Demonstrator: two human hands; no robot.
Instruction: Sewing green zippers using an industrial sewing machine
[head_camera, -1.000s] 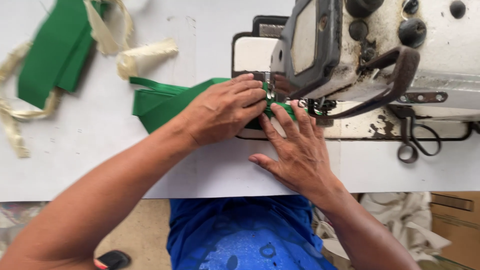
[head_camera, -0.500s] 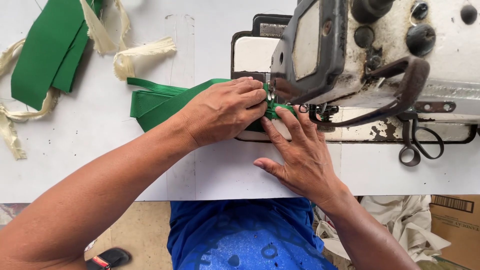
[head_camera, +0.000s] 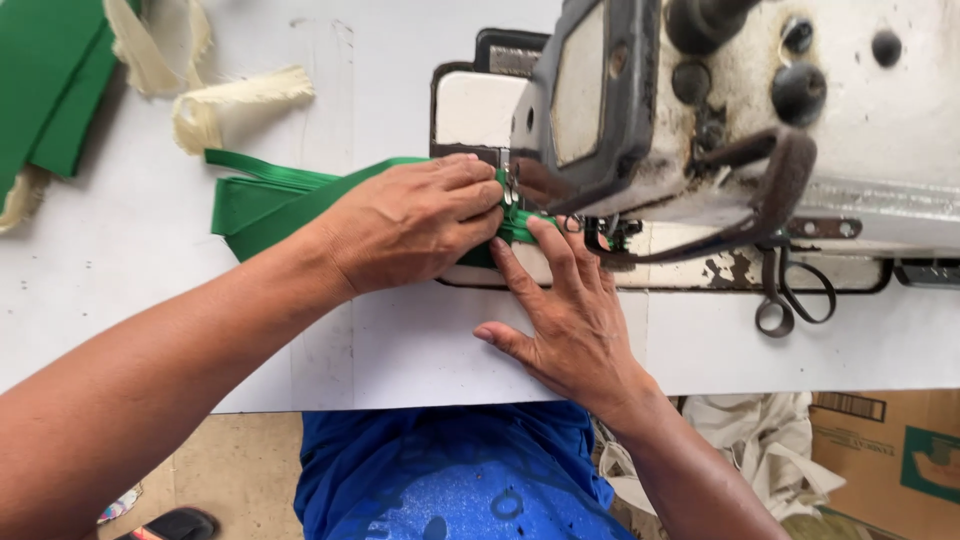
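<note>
Both hands press a folded green fabric strip (head_camera: 300, 195) at frame centre: left hand (head_camera: 415, 225) curled over it, right hand (head_camera: 565, 320) flat, fingers spread, beneath the worn white sewing machine (head_camera: 800, 130). One brown cardboard box (head_camera: 890, 455) with a green label sits lower right; bare white table (head_camera: 130, 260) lies left.

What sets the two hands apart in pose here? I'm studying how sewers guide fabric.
The left hand lies on top of the green fabric strip, fingers curled toward the needle area; the right hand lies flatter, mostly on the white table, fingers spread. The left hand comes in from the side, while the right hand points up from the table's near edge. Both touch the green fabric with their fingertips under the sewing machine.
</note>
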